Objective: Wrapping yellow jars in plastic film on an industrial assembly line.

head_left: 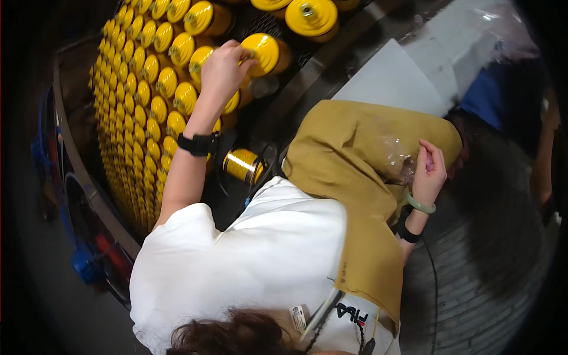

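At the upper middle, my left hand [223, 70] reaches up to a yellow spool [264, 52] with a round flanged face. Its fingers are pinched together against the near side of that face, and whatever they hold is hidden. On the right, my right hand [430, 174] rests over my lap with its fingers curled. A shiny, pinkish crumple of film shows in its palm. Clear plastic film [397, 155] lies beside it on the mustard-coloured apron [355, 139]. Below my left wrist, a spool wound with shiny golden wire [241, 164] lies on its side.
Rows of yellow spools [158, 109] fill a curved rack on the left. More large spools [310, 16] stand at the top. A white sheet [390, 80] and a plastic-wrapped white bundle [473, 38] lie beyond my lap. A black cable [435, 278] crosses the floor at right.
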A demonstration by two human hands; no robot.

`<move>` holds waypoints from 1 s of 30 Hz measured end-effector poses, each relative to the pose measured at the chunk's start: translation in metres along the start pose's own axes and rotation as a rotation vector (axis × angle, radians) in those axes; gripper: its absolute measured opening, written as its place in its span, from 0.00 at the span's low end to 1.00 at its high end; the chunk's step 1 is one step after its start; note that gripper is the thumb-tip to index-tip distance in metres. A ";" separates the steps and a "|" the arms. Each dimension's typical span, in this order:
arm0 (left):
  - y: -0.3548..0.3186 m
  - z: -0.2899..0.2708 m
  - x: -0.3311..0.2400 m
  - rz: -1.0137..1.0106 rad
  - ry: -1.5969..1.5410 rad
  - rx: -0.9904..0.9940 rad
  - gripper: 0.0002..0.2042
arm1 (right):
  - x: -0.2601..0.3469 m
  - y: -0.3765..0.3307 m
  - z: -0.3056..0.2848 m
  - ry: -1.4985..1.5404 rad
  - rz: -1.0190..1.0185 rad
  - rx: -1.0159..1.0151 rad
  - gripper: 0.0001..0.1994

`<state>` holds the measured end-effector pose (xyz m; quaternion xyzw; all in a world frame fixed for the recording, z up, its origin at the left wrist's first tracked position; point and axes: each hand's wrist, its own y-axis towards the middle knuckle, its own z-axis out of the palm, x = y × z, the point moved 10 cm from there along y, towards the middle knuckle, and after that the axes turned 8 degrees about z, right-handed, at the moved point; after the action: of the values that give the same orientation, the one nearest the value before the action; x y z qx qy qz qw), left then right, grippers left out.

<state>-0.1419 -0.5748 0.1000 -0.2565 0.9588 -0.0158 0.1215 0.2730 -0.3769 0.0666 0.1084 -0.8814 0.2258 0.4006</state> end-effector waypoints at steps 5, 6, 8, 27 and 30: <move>-0.009 -0.008 -0.004 0.000 -0.012 -0.023 0.13 | 0.003 -0.001 0.016 -0.107 0.000 0.141 0.07; -0.012 -0.016 -0.008 0.017 -0.056 -0.065 0.14 | 0.002 0.000 0.021 -0.131 0.019 0.187 0.07; -0.020 -0.021 -0.004 -0.073 -0.099 -0.057 0.14 | 0.002 0.005 0.027 -0.165 0.032 0.244 0.07; -0.432 0.189 0.108 -1.790 -0.609 -0.260 0.58 | 0.048 0.079 0.066 -0.293 -0.200 0.517 0.08; -0.420 0.212 0.103 -1.845 -1.089 -0.393 0.54 | 0.045 0.080 0.068 -0.270 -0.174 0.507 0.08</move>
<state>0.0281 -0.9835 -0.0903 -0.8649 0.2005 0.1683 0.4283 0.1692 -0.3410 0.0360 0.3091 -0.8296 0.3870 0.2579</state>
